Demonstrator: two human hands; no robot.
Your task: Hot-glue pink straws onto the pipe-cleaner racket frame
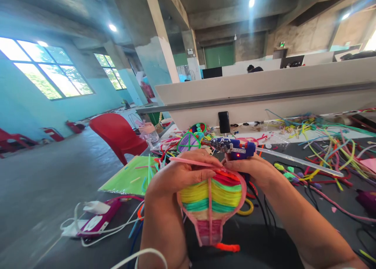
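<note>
My left hand (192, 169) is closed on the upper edge of a balloon-shaped pipe-cleaner craft (226, 196), with pink edging and bands of yellow, green, red and mauve. A pink pipe cleaner (188, 160) runs along the top of it, under my left fingers. My right hand (249, 168) is wrapped round a blue hot glue gun (246, 149), whose small red light is lit. From the back of the gun sticks out a long clear glue stick (305, 163). The gun's nozzle points left, above the craft. My right fingertips are close to the craft's top edge.
Behind my hands lies another round craft with green edging (189, 141). Loose pipe cleaners (326, 143) cover the right side. A phone (224, 122) leans on the partition. At left are a green sheet (126, 177), a purple power strip (101, 218) with white cables, and a red chair (117, 135).
</note>
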